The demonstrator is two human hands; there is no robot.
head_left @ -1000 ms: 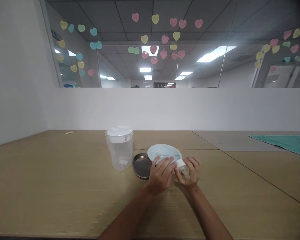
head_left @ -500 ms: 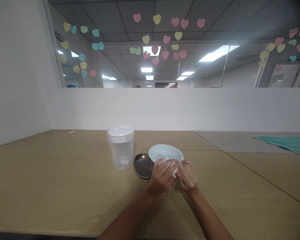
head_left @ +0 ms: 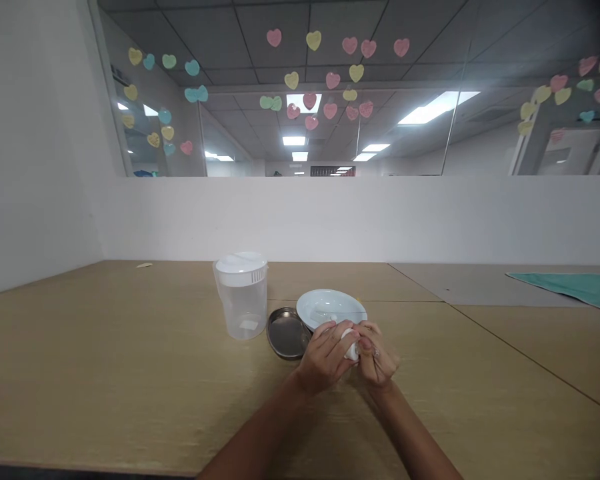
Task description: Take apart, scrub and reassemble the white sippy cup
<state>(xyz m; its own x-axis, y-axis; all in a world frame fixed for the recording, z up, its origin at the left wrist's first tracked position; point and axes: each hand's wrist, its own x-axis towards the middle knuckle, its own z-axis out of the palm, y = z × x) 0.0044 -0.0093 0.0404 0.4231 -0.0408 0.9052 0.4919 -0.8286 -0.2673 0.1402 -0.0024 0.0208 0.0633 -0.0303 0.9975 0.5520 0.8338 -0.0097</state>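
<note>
Close together over the table, my left hand [head_left: 327, 355] and my right hand [head_left: 379, 358] are both closed around a small white rounded thing [head_left: 351, 348]. Its kind is unclear, because fingers hide most of it. Beside my right thumb is a small shiny, clear bit that I cannot make out. Just beyond my fingers sits a pale blue-white bowl [head_left: 313, 301], its near rim partly covered by them. A small white piece and something see-through lie in the bowl. Left of my left hand, a shallow metal dish [head_left: 286, 332] rests against or beside the bowl.
A clear plastic pitcher [head_left: 245, 307] with a white lid stands left of the metal dish. A green cloth [head_left: 575, 287] lies at the far right on a grey surface. The white wall [head_left: 280, 220] closes off the table's back edge.
My right thumb and fingers have shifted on the white thing, leaving more of it showing between the hands. Bowl, dish and pitcher stay in place.
</note>
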